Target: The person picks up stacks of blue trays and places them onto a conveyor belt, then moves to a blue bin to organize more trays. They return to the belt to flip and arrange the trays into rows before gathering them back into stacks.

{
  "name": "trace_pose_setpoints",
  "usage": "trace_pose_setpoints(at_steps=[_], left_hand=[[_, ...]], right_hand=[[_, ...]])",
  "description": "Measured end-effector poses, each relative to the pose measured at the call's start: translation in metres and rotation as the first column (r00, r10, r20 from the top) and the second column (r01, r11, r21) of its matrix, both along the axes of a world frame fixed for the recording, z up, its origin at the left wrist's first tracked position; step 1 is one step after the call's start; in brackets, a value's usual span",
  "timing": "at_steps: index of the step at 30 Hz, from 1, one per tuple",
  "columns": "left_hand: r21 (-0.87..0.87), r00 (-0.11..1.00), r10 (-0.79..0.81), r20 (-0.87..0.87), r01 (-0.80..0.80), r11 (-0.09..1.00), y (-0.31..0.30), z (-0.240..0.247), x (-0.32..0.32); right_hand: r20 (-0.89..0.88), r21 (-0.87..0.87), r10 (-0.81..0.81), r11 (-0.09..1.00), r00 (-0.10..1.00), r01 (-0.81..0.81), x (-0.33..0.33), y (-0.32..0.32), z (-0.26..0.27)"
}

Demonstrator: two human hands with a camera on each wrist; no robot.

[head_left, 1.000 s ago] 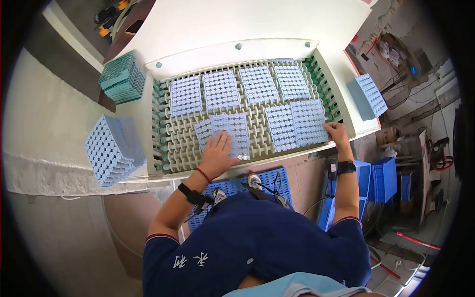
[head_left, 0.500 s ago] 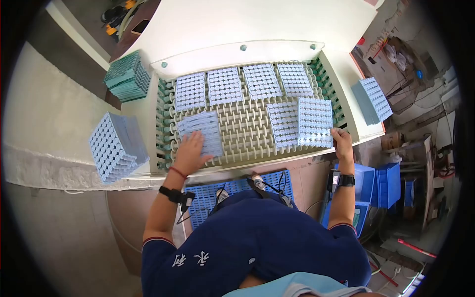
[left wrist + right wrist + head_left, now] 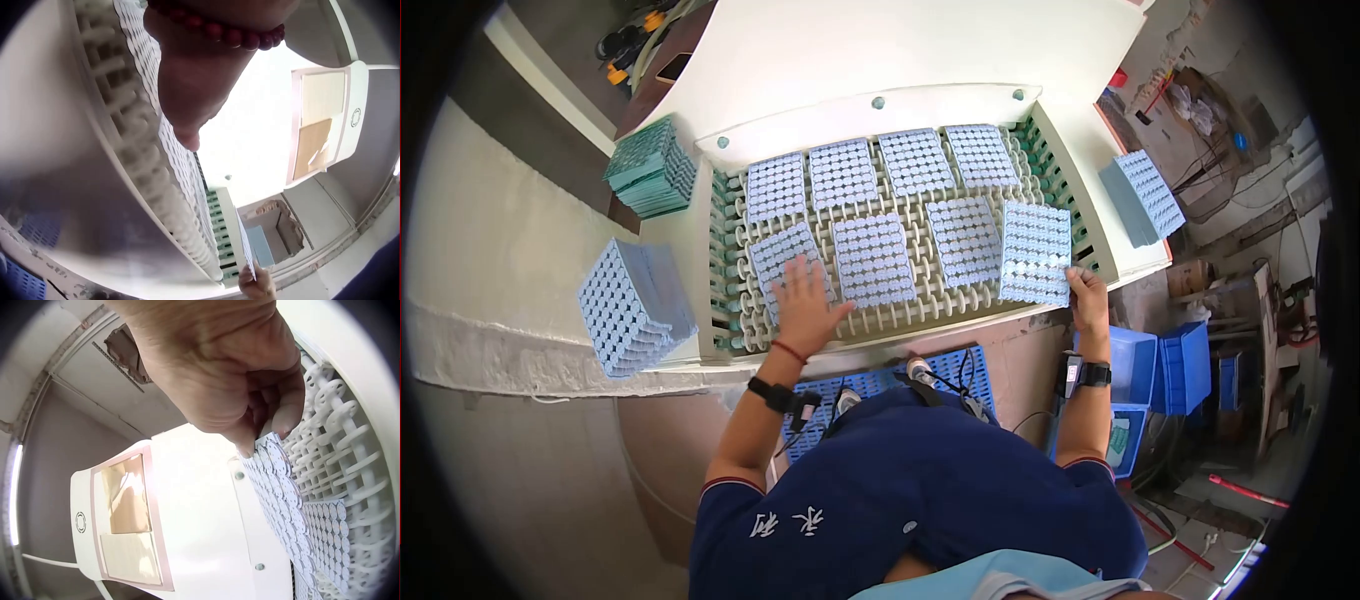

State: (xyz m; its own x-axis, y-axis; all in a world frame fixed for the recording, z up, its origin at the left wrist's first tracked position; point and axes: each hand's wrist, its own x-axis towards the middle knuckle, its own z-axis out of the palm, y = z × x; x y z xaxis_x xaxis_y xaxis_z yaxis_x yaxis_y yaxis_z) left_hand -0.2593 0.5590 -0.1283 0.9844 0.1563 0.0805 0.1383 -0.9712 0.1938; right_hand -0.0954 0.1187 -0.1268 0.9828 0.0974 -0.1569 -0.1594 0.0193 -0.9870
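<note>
Nearest, a dark blue shirt [image 3: 910, 480] was worn by the person. Beyond it, the near corner of a pale blue dotted panel [image 3: 1036, 250] was pinched between the thumb and curled fingers of the right hand [image 3: 1088, 297]; the panel was held tilted, its pinched corner raised off the white wheeled conveyor [image 3: 880, 322]. The fingers of the left hand [image 3: 804, 312] were spread, nothing gripped, over a slanted panel [image 3: 782, 258]; whether it was touched could not be told.

Between the two hands' fingers, a second panel [image 3: 873, 260] and a third panel [image 3: 964, 240] were laid on the wheels. Outward from the left fingers, a blue stack [image 3: 622, 305] was set on the ledge, and outward from the right fingers, a smaller stack [image 3: 1148, 195]. Past both hands' fingertips, four panels [image 3: 842, 172] were lined up, and left of these a green stack [image 3: 650, 168] was placed. Farthest, a white cover [image 3: 920, 45] was seen.
</note>
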Motion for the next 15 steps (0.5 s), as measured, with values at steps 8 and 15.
trace_pose_setpoints(at_steps=[8,15], left_hand=[[-0.112,0.979,-0.193,-0.069,0.185,0.976,0.074,0.0,-0.019],[-0.01,0.857,-0.514,0.021,0.514,0.857,-0.013,0.042,0.047]], right_hand=[[0.011,0.098,-0.053,0.994,0.999,0.052,-0.005,0.0,0.0],[0.027,0.118,-0.054,0.992,0.998,0.051,0.003,0.008,0.0]])
